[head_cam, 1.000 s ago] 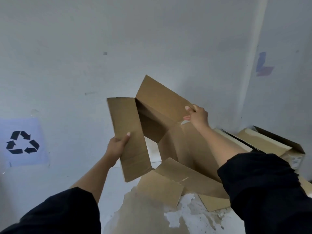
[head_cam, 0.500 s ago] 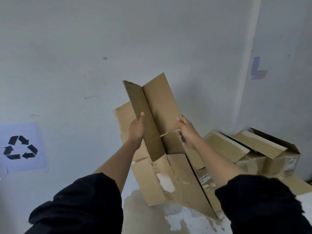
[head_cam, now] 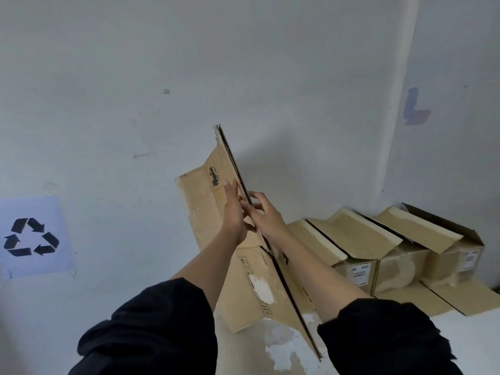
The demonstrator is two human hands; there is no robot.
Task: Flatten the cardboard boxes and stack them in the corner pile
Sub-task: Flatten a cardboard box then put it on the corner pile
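Left of the wall corner [head_cam: 400,131]: box [head_cam: 216,201] now pressed flat, open a second ago.
Hands: left hand [head_cam: 233,212] and right hand [head_cam: 266,215] clamp it between palms.
Meaning: ready for stacking.

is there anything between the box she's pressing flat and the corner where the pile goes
Nothing visible blocks the way. The flattened box is pressed between the left hand and right hand, held up in the air. To its right, the boxes by the corner sit against the wall, with only bare wall and floor in between.
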